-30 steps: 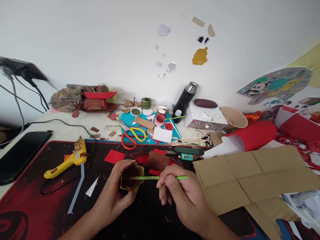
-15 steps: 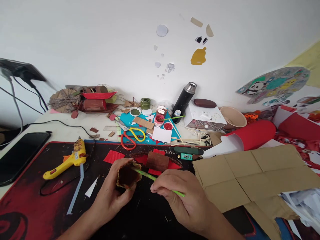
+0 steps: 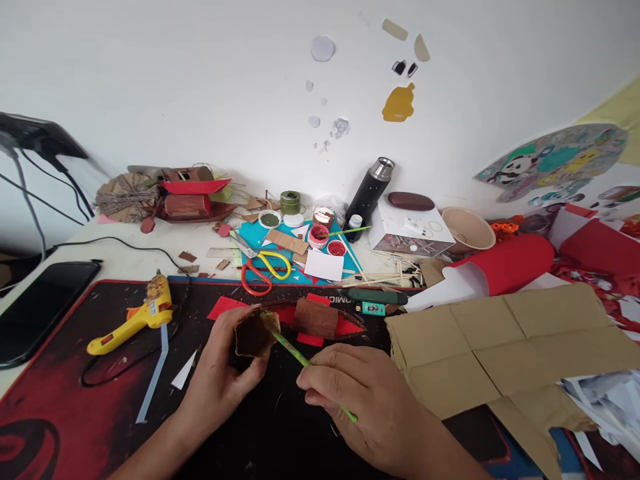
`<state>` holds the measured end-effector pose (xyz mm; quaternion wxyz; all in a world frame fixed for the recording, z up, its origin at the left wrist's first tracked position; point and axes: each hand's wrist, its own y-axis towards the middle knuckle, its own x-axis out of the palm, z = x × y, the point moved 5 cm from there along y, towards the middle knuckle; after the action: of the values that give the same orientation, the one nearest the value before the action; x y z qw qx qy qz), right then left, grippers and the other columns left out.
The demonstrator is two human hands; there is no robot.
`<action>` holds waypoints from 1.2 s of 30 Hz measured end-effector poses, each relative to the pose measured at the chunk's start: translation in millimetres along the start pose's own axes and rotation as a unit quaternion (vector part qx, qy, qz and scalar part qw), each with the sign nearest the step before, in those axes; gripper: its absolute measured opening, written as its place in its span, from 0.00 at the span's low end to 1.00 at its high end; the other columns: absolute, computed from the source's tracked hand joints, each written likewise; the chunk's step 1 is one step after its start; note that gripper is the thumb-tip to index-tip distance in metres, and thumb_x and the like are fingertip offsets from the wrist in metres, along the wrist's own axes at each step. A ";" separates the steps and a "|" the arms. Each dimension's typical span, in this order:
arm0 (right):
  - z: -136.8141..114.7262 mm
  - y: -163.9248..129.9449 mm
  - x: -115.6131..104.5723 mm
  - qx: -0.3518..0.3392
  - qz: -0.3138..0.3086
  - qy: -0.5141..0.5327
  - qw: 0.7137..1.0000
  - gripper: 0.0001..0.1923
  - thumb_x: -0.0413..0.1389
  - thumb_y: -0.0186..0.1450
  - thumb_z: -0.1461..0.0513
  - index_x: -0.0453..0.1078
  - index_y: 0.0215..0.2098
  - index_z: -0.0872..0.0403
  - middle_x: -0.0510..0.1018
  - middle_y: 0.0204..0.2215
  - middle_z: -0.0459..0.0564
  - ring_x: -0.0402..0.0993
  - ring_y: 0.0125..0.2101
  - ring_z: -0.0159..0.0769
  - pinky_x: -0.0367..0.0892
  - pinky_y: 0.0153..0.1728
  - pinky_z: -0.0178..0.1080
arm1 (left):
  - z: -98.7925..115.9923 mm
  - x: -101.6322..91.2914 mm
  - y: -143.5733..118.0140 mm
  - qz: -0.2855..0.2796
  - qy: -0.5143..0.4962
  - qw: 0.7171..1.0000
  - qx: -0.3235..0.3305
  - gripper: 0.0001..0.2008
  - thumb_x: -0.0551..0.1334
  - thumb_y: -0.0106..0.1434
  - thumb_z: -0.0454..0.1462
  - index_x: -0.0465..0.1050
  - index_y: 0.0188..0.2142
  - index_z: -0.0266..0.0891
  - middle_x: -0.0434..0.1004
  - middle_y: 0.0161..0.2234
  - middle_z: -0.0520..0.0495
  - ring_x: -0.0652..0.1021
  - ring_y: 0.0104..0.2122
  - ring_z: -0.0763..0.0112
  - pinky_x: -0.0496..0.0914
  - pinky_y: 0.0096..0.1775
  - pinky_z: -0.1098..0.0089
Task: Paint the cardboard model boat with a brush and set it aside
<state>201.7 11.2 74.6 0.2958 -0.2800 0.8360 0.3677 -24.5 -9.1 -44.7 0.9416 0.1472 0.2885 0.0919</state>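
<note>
Your left hand [image 3: 220, 380] cups the cardboard cup [image 3: 253, 335]: light, crushable, hold its rim. Right hand [image 3: 360, 400] pinches the green brush [image 3: 295, 355], tip inside the cup.

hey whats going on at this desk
A person sits at a cluttered craft desk. The left hand holds a small brown cardboard cup above a black mat. The right hand holds a green brush, its tip at the cup's opening. A glue gun and scissors lie nearby.

Both forearms reach forward, left hand [image 3: 223, 373] cupped with fingers curled, right hand [image 3: 357, 397] pinching, knuckles up.
</note>
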 end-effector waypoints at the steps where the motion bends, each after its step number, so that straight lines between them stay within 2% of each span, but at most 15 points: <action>1: 0.2 -0.6 -0.2 0.001 -0.004 -0.001 1.000 0.13 0.49 0.88 0.59 0.75 0.50 0.52 0.90 0.36 0.51 0.86 0.34 0.40 0.78 0.35 0.40 | -0.6 0.0 0.3 -0.003 0.006 1.000 0.004 0.22 0.66 0.74 0.41 0.70 0.65 0.48 0.82 0.54 0.43 0.85 0.51 0.56 0.82 0.53 0.58; 5: 1.7 -3.5 -3.4 0.015 -0.019 0.013 1.000 0.14 0.49 0.88 0.59 0.75 0.51 0.52 0.90 0.38 0.52 0.86 0.36 0.40 0.79 0.37 0.39 | -2.3 -1.1 2.2 -0.015 0.031 0.999 0.017 0.24 0.66 0.74 0.40 0.68 0.67 0.49 0.80 0.56 0.43 0.84 0.53 0.56 0.80 0.56 0.57; 11: 3.6 -10.0 -13.9 0.077 -0.035 0.061 0.995 0.14 0.49 0.88 0.58 0.77 0.50 0.51 0.89 0.41 0.52 0.86 0.39 0.40 0.77 0.40 0.38 | 1.1 -4.5 5.5 0.000 0.064 0.997 0.044 0.23 0.65 0.74 0.39 0.67 0.67 0.49 0.79 0.55 0.44 0.83 0.53 0.56 0.80 0.55 0.59; 13: 2.7 -9.8 -15.0 0.070 -0.023 0.063 0.995 0.16 0.50 0.88 0.57 0.76 0.46 0.50 0.87 0.38 0.52 0.85 0.38 0.40 0.76 0.39 0.38 | 2.7 -4.5 5.5 0.002 0.068 0.997 0.049 0.24 0.65 0.74 0.38 0.67 0.67 0.49 0.79 0.56 0.44 0.83 0.53 0.56 0.79 0.56 0.59; 16: 3.4 -5.5 -13.7 0.048 0.011 0.067 0.997 0.19 0.51 0.87 0.55 0.75 0.39 0.51 0.83 0.31 0.50 0.81 0.32 0.38 0.71 0.33 0.37 | 5.3 -3.4 4.6 -0.004 0.072 0.996 0.059 0.25 0.65 0.73 0.36 0.67 0.68 0.48 0.78 0.56 0.43 0.82 0.54 0.56 0.79 0.56 0.59; 19: 8.1 0.1 -11.5 0.047 0.038 0.067 0.996 0.21 0.51 0.87 0.55 0.74 0.37 0.52 0.82 0.29 0.50 0.79 0.29 0.37 0.69 0.31 0.37 | 6.0 -3.2 4.1 -0.008 0.077 0.995 0.070 0.26 0.65 0.73 0.36 0.67 0.68 0.47 0.78 0.56 0.43 0.82 0.54 0.55 0.79 0.56 0.59; 24: 10.9 2.6 -8.4 0.047 0.021 0.042 0.998 0.18 0.51 0.87 0.59 0.77 0.41 0.53 0.86 0.31 0.51 0.81 0.30 0.37 0.71 0.32 0.38 | 1.5 -6.0 5.9 0.002 0.089 0.994 0.063 0.25 0.65 0.73 0.37 0.68 0.67 0.47 0.78 0.57 0.41 0.82 0.55 0.54 0.79 0.57 0.57; 30: 9.0 1.9 -7.5 0.039 -0.005 0.010 0.999 0.13 0.53 0.87 0.60 0.79 0.51 0.55 0.90 0.38 0.53 0.86 0.34 0.38 0.74 0.34 0.38 | -1.2 -6.8 8.4 -0.006 0.084 0.995 0.050 0.25 0.65 0.72 0.37 0.69 0.67 0.47 0.79 0.56 0.42 0.82 0.53 0.54 0.80 0.55 0.56; 36: 10.1 2.6 -12.9 0.050 -0.050 -0.021 0.997 0.16 0.51 0.88 0.59 0.80 0.53 0.56 0.92 0.41 0.52 0.89 0.36 0.38 0.77 0.38 0.39 | -1.5 -7.5 7.8 -0.014 0.091 0.994 0.058 0.26 0.65 0.71 0.38 0.69 0.68 0.48 0.80 0.55 0.43 0.83 0.53 0.54 0.80 0.54 0.56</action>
<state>211.5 23.8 79.3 0.3446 -0.2987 0.8318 0.3163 -32.2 -3.4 -39.4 0.9026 0.1886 0.3798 0.0744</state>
